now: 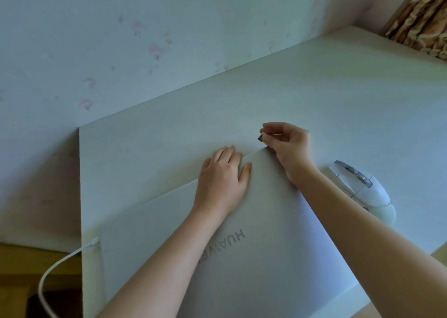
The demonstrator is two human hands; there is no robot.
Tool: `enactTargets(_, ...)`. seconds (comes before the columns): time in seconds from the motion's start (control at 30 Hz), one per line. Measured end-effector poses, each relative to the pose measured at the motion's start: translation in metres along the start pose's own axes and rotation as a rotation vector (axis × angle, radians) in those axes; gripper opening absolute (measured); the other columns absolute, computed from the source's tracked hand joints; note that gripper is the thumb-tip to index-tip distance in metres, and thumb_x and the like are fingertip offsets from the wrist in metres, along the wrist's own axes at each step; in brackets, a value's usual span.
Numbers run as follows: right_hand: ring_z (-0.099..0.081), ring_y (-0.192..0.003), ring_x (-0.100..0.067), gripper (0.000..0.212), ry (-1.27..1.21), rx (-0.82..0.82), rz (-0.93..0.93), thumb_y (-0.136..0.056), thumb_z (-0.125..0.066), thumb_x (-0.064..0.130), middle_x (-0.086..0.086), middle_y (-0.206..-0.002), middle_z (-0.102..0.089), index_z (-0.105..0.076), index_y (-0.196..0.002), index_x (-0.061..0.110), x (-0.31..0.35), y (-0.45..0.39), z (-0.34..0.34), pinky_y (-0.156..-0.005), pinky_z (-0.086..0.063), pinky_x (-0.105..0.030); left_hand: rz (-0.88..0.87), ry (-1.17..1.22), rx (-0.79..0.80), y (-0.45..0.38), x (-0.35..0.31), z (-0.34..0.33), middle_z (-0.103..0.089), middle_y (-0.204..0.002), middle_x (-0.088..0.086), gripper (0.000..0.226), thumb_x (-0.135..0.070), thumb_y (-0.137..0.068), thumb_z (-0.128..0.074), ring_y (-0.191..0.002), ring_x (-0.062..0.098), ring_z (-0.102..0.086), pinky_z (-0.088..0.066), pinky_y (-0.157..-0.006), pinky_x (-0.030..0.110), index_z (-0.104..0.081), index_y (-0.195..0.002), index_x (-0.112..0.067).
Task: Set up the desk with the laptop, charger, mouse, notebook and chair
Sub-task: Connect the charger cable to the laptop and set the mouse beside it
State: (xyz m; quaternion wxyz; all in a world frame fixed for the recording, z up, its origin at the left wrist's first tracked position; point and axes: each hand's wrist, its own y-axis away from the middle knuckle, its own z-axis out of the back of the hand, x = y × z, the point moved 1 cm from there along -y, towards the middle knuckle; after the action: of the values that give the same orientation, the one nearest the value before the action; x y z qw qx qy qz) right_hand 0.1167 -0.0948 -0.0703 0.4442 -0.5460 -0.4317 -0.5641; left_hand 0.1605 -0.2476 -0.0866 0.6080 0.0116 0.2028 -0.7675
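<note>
At the far left a white charger cable (58,264) loops up from below the desk edge and meets the left side of the closed laptop (242,257), apparently already plugged in, though the joint itself is too small to be sure of. The laptop lies flat on the pale desk (338,95), lid down, its long axis running diagonally from lower left to upper right in the view, the logo lettering reading away from the wearer. The left hand (222,179) rests on the lid near its far corner, fingers straight and spread, pressing flat and holding nothing. Just beyond that corner the right hand (287,143) is curled, thumb and forefinger pinching a small dark piece (260,138), which looks like a wireless receiver, though that is a guess. To the right, just beside the laptop, the white mouse (362,192) sits on the desk, its buttons pointing away toward the wall. The step in hand seems to be connecting the mouse: the next move calls for finding a port on the laptop's edge, turning the piece to match and pushing it in while the left hand steadies the lid.
</note>
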Motion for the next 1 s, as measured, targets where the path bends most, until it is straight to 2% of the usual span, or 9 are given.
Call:
enactTargets(0.07, -0.067, -0.07, -0.006, 0.022, -0.233, 0.039, -0.064, -0.081, -0.064, -0.006, -0.002, -0.082, -0.067, -0.066, -0.098, 0.009, 0.0, 0.004, 0.011, -0.066, -0.053, -0.019, 0.0, -0.015, -0.02, 0.0, 0.0, 0.001, -0.064, -0.124, 0.004, 0.049, -0.042, -0.089, -0.032, -0.121, 0.023, -0.053, -0.043, -0.094, 0.038, -0.068, -0.105, -0.012)
enactTargets(0.17, -0.067, -0.071, -0.011, 0.022, -0.345, 0.128, -0.142, -0.086, -0.061, -0.002, -0.009, -0.082, -0.064, -0.062, -0.108, 0.001, -0.007, 0.005, 0.026, -0.075, -0.056, -0.022, -0.028, -0.081, -0.052, 0.0, -0.002, 0.004, -0.066, -0.121, 0.002, 0.044, -0.04, -0.09, -0.037, -0.116, 0.022, -0.056, -0.045, -0.092, 0.037, -0.068, -0.105, -0.013)
enactTargets(0.27, -0.065, -0.067, -0.009, 0.02, -0.251, 0.249, -0.12, -0.087, -0.06, 0.002, -0.007, -0.078, -0.062, -0.063, -0.108, 0.004, -0.01, -0.001, 0.042, -0.069, -0.055, -0.022, -0.062, -0.126, -0.045, -0.004, -0.012, 0.003, -0.065, -0.121, -0.001, 0.04, -0.039, -0.091, -0.041, -0.115, 0.02, -0.056, -0.044, -0.09, 0.037, -0.065, -0.111, -0.014)
enactTargets(0.37, -0.054, -0.057, -0.005, 0.018, -0.091, 0.314, -0.016, -0.085, -0.065, 0.009, 0.002, -0.074, -0.061, -0.065, -0.102, 0.016, -0.011, -0.012, 0.059, -0.055, -0.041, -0.018, -0.054, -0.111, -0.027, -0.017, -0.033, -0.001, -0.067, -0.115, -0.004, 0.038, -0.04, -0.091, -0.041, -0.108, 0.021, -0.059, -0.044, -0.085, 0.036, -0.065, -0.11, -0.017)
enactTargets(0.43, -0.055, -0.055, -0.009, 0.021, -0.107, 0.368, -0.02, -0.085, -0.065, 0.006, 0.001, -0.076, -0.061, -0.062, -0.105, 0.012, -0.01, -0.018, 0.073, -0.051, -0.04, -0.019, -0.053, -0.105, 0.002, -0.025, -0.047, -0.006, -0.07, -0.107, -0.003, 0.037, -0.039, -0.092, -0.04, -0.1, 0.023, -0.062, -0.045, -0.079, 0.036, -0.066, -0.108, -0.017)
enactTargets(0.63, -0.069, -0.076, -0.02, 0.022, -0.169, 0.589, -0.1, -0.084, -0.064, -0.001, -0.008, -0.087, -0.062, -0.062, -0.105, 0.004, -0.005, -0.028, 0.092, -0.073, -0.054, -0.024, 0.074, 0.0, 0.024, -0.037, -0.064, -0.01, -0.064, -0.093, 0.0, 0.021, -0.028, -0.095, -0.049, -0.095, 0.022, -0.059, -0.049, -0.072, 0.037, -0.067, -0.103, -0.021)
enactTargets(0.7, -0.07, -0.079, -0.021, 0.025, -0.111, 0.612, -0.093, -0.081, -0.065, -0.004, -0.006, -0.089, -0.065, -0.062, -0.104, 0.005, -0.008, -0.03, 0.09, -0.077, -0.055, -0.029, 0.129, 0.052, 0.031, -0.04, -0.063, -0.011, -0.062, -0.092, -0.001, 0.02, -0.029, -0.095, -0.049, -0.094, 0.019, -0.057, -0.048, -0.074, 0.036, -0.067, -0.099, -0.022)
enactTargets(0.83, -0.072, -0.084, -0.019, 0.029, 0.038, 0.618, -0.062, -0.074, -0.076, 0.007, 0.003, -0.093, -0.071, -0.064, -0.1, 0.015, -0.011, -0.03, 0.089, -0.084, -0.053, -0.036, 0.247, 0.149, 0.072, -0.048, -0.062, -0.014, -0.063, -0.086, -0.001, 0.026, -0.033, -0.096, -0.047, -0.085, 0.019, -0.057, -0.047, -0.073, 0.036, -0.067, -0.091, -0.018)
enactTargets(1.0, -0.07, -0.068, -0.01, 0.022, -0.029, 0.567, -0.027, -0.078, -0.071, 0.002, -0.002, -0.084, -0.071, -0.065, -0.098, 0.007, -0.011, -0.024, 0.086, -0.067, -0.056, -0.019, 0.293, 0.042, 0.148, -0.062, -0.072, -0.012, -0.061, -0.072, 0.006, 0.044, -0.038, -0.1, -0.038, -0.076, 0.029, -0.056, -0.042, -0.066, 0.037, -0.062, -0.078, -0.008)
